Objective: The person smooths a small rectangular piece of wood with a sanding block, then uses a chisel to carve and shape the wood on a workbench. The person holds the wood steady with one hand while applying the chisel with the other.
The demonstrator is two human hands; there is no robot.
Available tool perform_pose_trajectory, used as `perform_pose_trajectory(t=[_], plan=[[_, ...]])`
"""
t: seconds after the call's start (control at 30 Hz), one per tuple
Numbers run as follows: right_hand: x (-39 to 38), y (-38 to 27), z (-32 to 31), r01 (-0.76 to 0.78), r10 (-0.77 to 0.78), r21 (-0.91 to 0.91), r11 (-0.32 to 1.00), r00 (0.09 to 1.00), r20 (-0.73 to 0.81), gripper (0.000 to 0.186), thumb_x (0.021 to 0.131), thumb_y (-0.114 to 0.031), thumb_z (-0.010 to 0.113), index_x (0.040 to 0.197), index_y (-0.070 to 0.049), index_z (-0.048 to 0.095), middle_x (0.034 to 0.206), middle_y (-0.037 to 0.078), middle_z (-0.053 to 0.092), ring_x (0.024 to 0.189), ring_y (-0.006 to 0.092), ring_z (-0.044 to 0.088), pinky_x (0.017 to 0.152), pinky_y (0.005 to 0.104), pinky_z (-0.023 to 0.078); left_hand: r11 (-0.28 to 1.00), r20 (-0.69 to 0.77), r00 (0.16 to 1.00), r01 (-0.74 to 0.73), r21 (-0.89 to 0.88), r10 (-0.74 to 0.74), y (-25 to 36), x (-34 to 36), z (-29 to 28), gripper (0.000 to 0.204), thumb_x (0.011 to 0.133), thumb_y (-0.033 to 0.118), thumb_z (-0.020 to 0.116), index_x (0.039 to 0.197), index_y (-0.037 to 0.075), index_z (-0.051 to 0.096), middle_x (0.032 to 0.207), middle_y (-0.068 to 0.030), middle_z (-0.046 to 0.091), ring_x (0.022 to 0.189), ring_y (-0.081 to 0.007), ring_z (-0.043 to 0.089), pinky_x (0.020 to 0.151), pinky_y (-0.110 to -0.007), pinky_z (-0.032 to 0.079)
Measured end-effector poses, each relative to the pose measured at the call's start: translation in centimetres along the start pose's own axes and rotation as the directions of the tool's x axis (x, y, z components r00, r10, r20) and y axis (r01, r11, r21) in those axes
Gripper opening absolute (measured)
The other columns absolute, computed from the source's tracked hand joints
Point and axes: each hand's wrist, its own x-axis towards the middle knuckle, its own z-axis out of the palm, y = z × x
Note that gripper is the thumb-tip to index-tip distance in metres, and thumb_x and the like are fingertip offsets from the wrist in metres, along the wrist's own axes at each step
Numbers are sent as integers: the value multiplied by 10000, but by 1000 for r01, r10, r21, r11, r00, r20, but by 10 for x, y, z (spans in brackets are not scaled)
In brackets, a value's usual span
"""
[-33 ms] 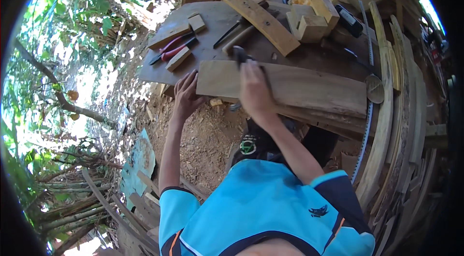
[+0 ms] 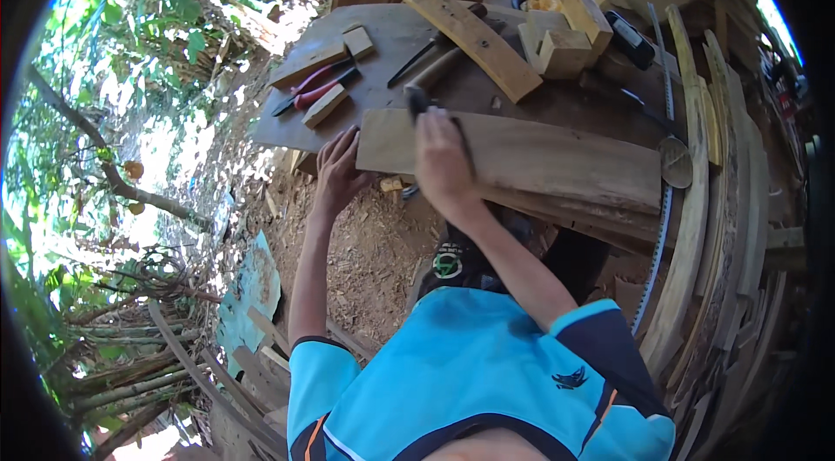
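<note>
A pale brown board [image 2: 557,160] lies crosswise along the near edge of the workbench [image 2: 382,39]. My left hand [image 2: 337,170] grips the board's left end with curled fingers. My right hand [image 2: 444,161] is closed on a dark hand tool [image 2: 417,100] over the board's left half; its exact kind is hidden by the hand and blur. Just beyond, red-handled pliers [image 2: 309,98] lie among small wood blocks [image 2: 325,105], and a thin dark tool [image 2: 412,59] lies beside a wooden handle [image 2: 430,70].
A drilled plank [image 2: 470,41], stacked blocks [image 2: 564,53] and a dark bottle [image 2: 628,41] occupy the back. A long blade [image 2: 667,209] and curved wooden strips [image 2: 694,200] stand at the right. A branch [image 2: 113,170], scrap wood and a pale blue sheet [image 2: 243,296] are at the left.
My right hand and the dark tool have shifted left along the board. My left hand stays at the board's end, and the view has shifted very slightly.
</note>
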Motion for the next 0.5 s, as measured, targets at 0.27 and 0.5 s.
perform_pose_trajectory(t=[0.27, 0.5], plan=[[26, -14, -5, 118, -399, 735, 667, 890, 219, 415, 754, 65, 465, 1161, 16, 528, 1169, 199, 542, 1137, 316, 483, 992, 359, 370, 997, -222, 973, -55, 54, 65, -4, -14, 16, 603, 689, 269, 656, 1239, 71, 507, 1308, -137, 448, 1211, -318, 398, 1022, -436, 270], [5, 26, -19, 210, -374, 480, 852, 885, 277, 422, 744, 80, 492, 1151, -11, 552, 1216, 166, 526, 1141, 322, 479, 990, 356, 378, 1000, -231, 973, -18, 22, 22, 2, -9, 18, 561, 716, 243, 644, 1228, 58, 512, 1286, -152, 470, 1197, -324, 418, 1011, -442, 282]])
